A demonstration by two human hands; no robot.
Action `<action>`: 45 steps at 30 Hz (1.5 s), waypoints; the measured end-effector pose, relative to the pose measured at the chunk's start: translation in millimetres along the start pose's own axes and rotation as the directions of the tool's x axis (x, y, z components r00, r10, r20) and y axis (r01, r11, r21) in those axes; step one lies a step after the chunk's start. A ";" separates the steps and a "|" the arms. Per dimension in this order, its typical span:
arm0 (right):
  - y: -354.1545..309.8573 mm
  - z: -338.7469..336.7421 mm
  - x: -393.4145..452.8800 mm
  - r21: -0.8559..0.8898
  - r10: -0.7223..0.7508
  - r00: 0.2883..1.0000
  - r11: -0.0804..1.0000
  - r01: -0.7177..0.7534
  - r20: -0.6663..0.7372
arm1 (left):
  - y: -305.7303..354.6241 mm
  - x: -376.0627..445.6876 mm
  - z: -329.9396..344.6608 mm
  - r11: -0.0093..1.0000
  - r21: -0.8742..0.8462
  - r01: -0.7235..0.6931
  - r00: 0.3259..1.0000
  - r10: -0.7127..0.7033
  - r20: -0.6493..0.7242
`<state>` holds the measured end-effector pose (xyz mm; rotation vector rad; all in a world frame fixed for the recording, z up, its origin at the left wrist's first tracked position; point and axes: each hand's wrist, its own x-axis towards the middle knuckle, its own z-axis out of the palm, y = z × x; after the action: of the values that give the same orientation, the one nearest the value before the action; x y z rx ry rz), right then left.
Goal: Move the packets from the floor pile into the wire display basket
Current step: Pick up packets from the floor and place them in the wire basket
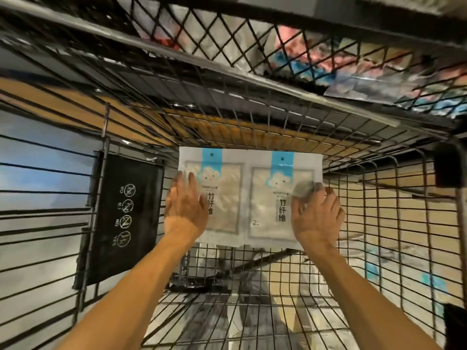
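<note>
Two white packets with blue header tabs and cloud logos lie side by side on the mesh floor of the wire display basket [379, 223]. My left hand [185, 207] rests flat, fingers straight, on the left packet [225, 198]. My right hand [317, 218] lies on the right edge of the right packet [270, 205], its fingers bent and blurred, so I cannot tell whether they pinch it. Both forearms reach in from below.
A black sign [121, 218] with round no/yes icons hangs on the basket's left wall. Above, an upper wire shelf [227, 69] holds colourful packets [328, 59]. Through the mesh I see the tiled floor and more packets [404, 271] at the lower right.
</note>
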<state>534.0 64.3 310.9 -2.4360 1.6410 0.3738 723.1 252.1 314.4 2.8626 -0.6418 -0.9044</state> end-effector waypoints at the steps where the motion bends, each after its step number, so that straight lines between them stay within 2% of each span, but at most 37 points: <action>1: 2.8 -4.3 -0.7 -0.008 -0.046 0.999 0.999 0.046 -0.003 | -0.1 -2.0 -4.5 0.999 0.029 -0.036 0.999 0.036 -0.016; 6: 10.9 -55.3 -8.5 0.009 -0.169 0.984 0.986 0.169 0.049 | -2.2 -21.3 -43.0 0.975 0.153 -0.160 0.978 0.177 -0.106; 11: 14.0 -128.6 -24.2 0.041 -0.254 0.965 0.967 0.251 0.071 | 9.5 -52.8 -107.0 0.955 0.245 -0.166 0.968 0.205 -0.147; 18: 16.8 -246.9 -56.6 0.025 -0.342 0.935 0.938 0.346 -0.097 | 39.9 -132.6 -198.2 0.951 0.255 -0.176 0.928 0.247 -0.281; 25: 29.0 -343.7 -94.1 0.045 -0.353 0.911 0.928 0.370 -0.216 | 65.7 -202.8 -276.1 0.945 0.246 -0.217 0.875 0.300 -0.381; 29: 40.5 -380.8 -122.0 0.054 -0.328 0.908 0.934 0.353 -0.261 | 70.3 -237.9 -311.7 0.930 0.253 -0.266 0.828 0.355 -0.435; 35: 56.6 -412.4 -175.5 0.072 -0.254 0.909 0.954 0.292 -0.331 | 69.3 -278.6 -345.3 0.893 0.300 -0.336 0.780 0.442 -0.443; 42: 88.2 -412.9 -261.6 0.146 -0.099 0.930 0.976 0.160 -0.355 | 66.3 -320.8 -351.0 0.799 0.345 -0.493 0.695 0.600 -0.395; 45: 113.1 -407.8 -301.9 0.179 -0.019 0.926 0.979 0.093 -0.378 | 77.3 -339.3 -339.2 0.731 0.359 -0.580 0.637 0.682 -0.360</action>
<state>364.1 171.2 790.4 -2.5062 1.6436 -0.2707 635.1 301.9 789.7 2.4972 -1.5995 -0.0138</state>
